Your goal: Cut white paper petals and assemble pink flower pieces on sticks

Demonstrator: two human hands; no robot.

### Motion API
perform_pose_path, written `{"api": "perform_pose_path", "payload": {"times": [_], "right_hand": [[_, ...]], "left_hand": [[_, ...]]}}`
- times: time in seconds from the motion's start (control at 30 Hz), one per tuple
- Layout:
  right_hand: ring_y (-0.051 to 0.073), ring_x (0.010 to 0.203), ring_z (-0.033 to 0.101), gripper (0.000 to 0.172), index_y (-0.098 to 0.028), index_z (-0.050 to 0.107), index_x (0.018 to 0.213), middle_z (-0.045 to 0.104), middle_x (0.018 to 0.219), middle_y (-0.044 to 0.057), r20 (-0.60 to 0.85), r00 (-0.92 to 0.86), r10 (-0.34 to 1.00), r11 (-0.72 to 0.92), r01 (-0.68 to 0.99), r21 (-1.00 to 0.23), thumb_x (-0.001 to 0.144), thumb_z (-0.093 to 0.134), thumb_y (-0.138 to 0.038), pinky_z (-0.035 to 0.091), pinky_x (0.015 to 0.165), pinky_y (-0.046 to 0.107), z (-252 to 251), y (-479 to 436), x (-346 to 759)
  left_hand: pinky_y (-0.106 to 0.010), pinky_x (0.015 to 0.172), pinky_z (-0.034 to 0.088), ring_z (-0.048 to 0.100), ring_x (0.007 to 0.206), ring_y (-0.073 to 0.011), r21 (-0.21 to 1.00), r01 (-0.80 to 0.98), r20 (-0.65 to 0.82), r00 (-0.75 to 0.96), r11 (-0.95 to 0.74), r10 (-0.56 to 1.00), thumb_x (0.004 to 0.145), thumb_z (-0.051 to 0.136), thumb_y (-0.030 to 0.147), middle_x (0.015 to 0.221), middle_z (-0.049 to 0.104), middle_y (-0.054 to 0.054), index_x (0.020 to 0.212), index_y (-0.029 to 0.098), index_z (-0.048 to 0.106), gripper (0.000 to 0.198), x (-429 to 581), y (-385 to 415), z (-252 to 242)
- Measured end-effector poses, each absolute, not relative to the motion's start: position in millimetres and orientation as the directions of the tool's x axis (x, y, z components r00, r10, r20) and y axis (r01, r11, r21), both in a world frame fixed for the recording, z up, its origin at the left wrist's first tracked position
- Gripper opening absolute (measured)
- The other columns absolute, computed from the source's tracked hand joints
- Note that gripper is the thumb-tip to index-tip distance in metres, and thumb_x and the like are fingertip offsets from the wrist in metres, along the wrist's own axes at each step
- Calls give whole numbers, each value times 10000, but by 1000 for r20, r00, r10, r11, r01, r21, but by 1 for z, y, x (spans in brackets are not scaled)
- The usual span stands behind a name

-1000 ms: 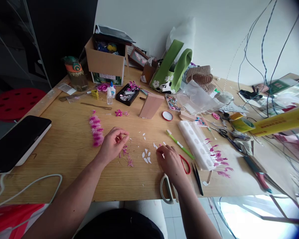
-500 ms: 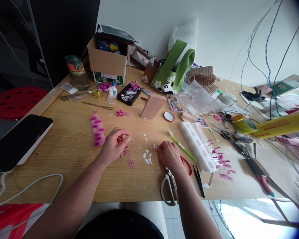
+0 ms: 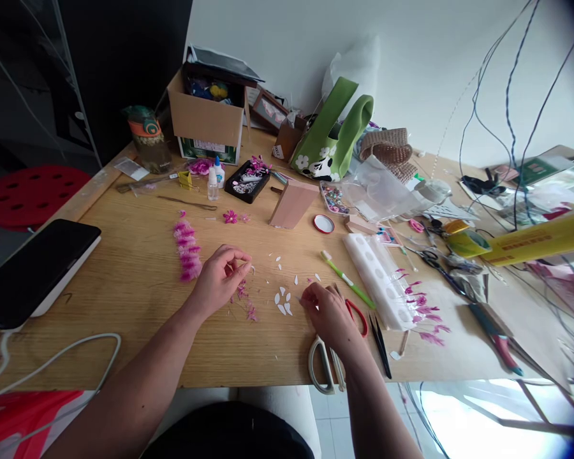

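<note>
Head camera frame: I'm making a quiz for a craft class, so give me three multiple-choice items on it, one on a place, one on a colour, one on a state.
1. Where does the cardboard box stand?
A. at the table's far left, near the wall
B. at the front edge, by the scissors
C. on the red stool

2. What colour is the handle of the toothbrush?
A. blue
B. green
C. black

3. How is the left hand held?
A. flat, palm up
B. wrapped round the glue bottle
C. fingertips pinched together above the table

Answers:
1 A, it sits behind the glue bottle at the far side.
2 B, its handle is light green.
3 C, thumb and fingers meet near the white petal pieces; whatever they pinch is too small to tell.
</note>
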State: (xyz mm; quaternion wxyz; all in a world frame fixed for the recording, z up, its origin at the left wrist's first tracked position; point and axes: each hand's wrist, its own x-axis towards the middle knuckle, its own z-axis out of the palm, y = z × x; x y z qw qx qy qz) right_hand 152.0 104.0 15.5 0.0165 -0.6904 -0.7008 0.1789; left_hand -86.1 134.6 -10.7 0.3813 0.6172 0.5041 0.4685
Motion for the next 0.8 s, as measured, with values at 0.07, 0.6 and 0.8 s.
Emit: {"api": "perform_pose_path", "payload": {"times": [0.07,0.6,0.8], "right_hand": [[199,856,592,52,-195,609,862,693,820,25,-244,-50,968,-21,959,-281,851,591,-147,351,716,269,15,99,148],[247,891,550,201,-189,699,813,684,860,77,-174,-75,982,46,985,-169,902,520,-165,358,773,303,9,93,140],[232,977,539,204,-196,682,1050,673,996,81,-134,-154,979,133,980,-151,881,577,-151,354,835,300,9,129,149]], "left_hand": [[-251,586,451,529,669,-119,943,264,194,53,-201,980,845,601,265,917,575,-38,874,179,648,102,-86,135,-11],[-251,583,465,539,659,-121,939,273,206,49,-211,977,839,597,271,911,590,-41,865,181,653,108,-86,136,-11],[-252,585,457,533,657,-122,936,284,206,43,-210,978,834,599,258,891,591,-41,862,181,654,99,-86,135,-9]]}}
